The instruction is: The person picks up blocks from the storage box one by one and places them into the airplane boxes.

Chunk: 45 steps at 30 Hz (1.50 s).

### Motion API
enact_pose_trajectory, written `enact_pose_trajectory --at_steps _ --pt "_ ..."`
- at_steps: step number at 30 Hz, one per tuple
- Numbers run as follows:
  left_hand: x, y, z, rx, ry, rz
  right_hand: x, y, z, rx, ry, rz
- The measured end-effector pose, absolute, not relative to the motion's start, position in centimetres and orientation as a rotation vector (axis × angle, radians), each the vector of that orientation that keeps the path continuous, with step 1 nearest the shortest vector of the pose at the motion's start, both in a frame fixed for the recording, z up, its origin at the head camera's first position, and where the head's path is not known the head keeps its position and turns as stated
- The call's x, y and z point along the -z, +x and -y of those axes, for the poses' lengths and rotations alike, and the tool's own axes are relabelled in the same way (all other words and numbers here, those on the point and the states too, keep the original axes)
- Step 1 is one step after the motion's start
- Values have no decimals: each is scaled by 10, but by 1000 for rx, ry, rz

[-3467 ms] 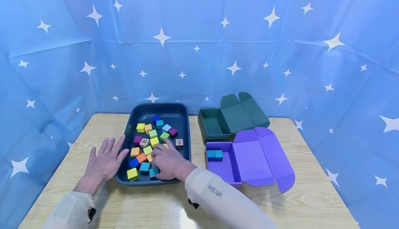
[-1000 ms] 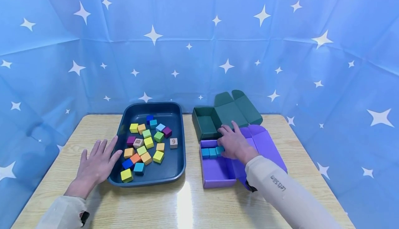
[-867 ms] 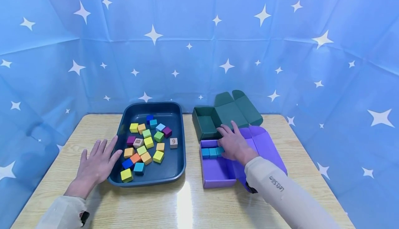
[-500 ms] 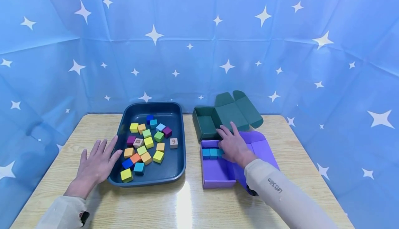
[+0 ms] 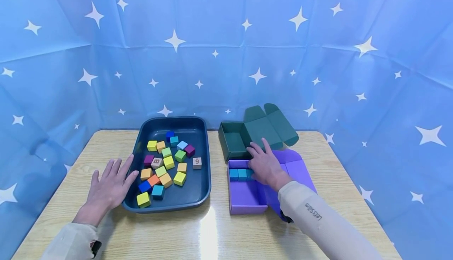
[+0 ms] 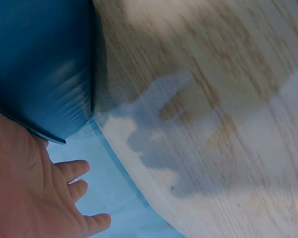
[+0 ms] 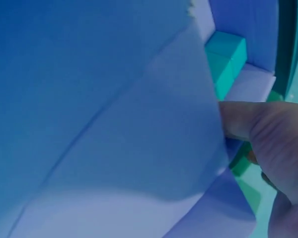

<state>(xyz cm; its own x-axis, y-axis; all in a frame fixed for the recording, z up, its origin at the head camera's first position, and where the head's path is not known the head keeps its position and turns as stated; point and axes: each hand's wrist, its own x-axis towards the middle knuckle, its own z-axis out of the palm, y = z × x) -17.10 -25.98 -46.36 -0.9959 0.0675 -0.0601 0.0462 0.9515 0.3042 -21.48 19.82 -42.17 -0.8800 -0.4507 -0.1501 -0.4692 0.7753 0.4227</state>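
In the head view, my left hand point(image 5: 109, 185) lies with spread fingers beside the left rim of a dark blue tray point(image 5: 208, 173). Several coloured wooden cubes sit in that tray, among them a yellow cube point(image 5: 143, 199) and a teal cube point(image 5: 158, 192). My right hand point(image 5: 267, 167) is over the back right corner of a purple box point(image 5: 247, 209), fingers reaching past its back wall. A row of teal cubes point(image 5: 242, 174) runs along that wall; the hand partly covers the rightmost. The right wrist view shows the thumb point(image 7: 241, 119) near the cubes, its tip behind a purple flap point(image 7: 149, 139).
A green box point(image 5: 231, 150) with its lid folded open stands directly behind the purple box. Both lids extend to the right over the wooden table point(image 5: 170, 236). A blue star-patterned curtain point(image 5: 226, 24) surrounds the table's back and sides.
My right hand has gone from the tray to the purple box, where a third teal cube now lines up with two others. The purple lid has shifted slightly. My left hand stays by the tray.
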Motion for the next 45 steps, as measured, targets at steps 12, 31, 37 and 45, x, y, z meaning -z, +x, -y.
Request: enact_pose_trajectory --at_steps 12,31,37,45 --pt "465 -171 261 -460 79 -3032 392 -210 -185 -345 -838 -3071" --pt "464 -171 258 -465 70 -3027 397 -212 -76 -75 -809 -2975" --pt "464 -171 258 -457 66 -3030 413 -210 -44 -43 -822 -2979" --pt "463 -171 259 -466 61 -3031 426 -209 -15 -49 -765 -3012"
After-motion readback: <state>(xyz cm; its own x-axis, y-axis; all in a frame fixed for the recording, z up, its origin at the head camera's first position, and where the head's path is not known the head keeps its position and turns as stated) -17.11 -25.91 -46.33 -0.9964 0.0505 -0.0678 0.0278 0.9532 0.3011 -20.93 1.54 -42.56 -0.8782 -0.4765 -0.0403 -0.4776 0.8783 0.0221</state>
